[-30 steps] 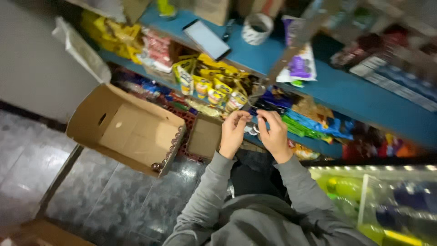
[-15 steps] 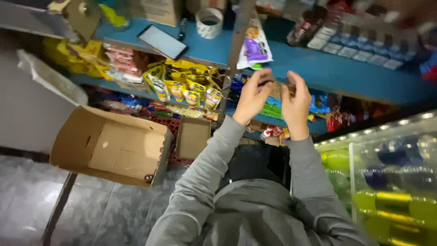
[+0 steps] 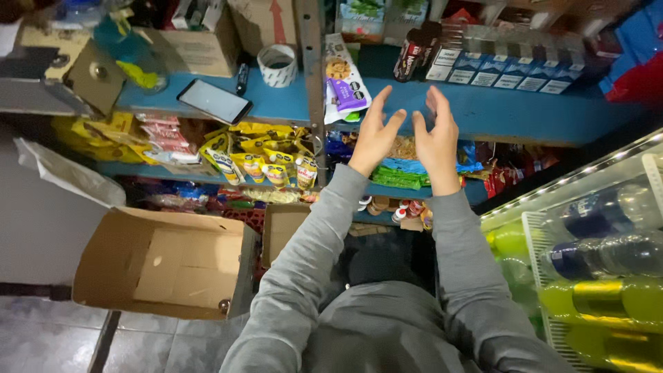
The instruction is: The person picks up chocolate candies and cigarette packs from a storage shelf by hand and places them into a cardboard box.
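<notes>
Left hand (image 3: 373,135): hovering in front of the blue shelf (image 3: 497,110), fingers spreading loose, grasping nothing.
Right hand (image 3: 437,138): rising just beside the left hand, fingers released and empty.
Snack packets (image 3: 347,79): hanging at the blue shelf's front edge, just above the left hand.
Phone (image 3: 214,101): lying on the blue shelf, well left of both hands.
Cardboard box (image 3: 166,262): sitting open on the floor below the blue shelf.

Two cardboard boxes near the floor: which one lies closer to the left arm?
The small box, right beside the left sleeve. The large open box sits farther left, over the tiled floor, flaps spread.
</notes>
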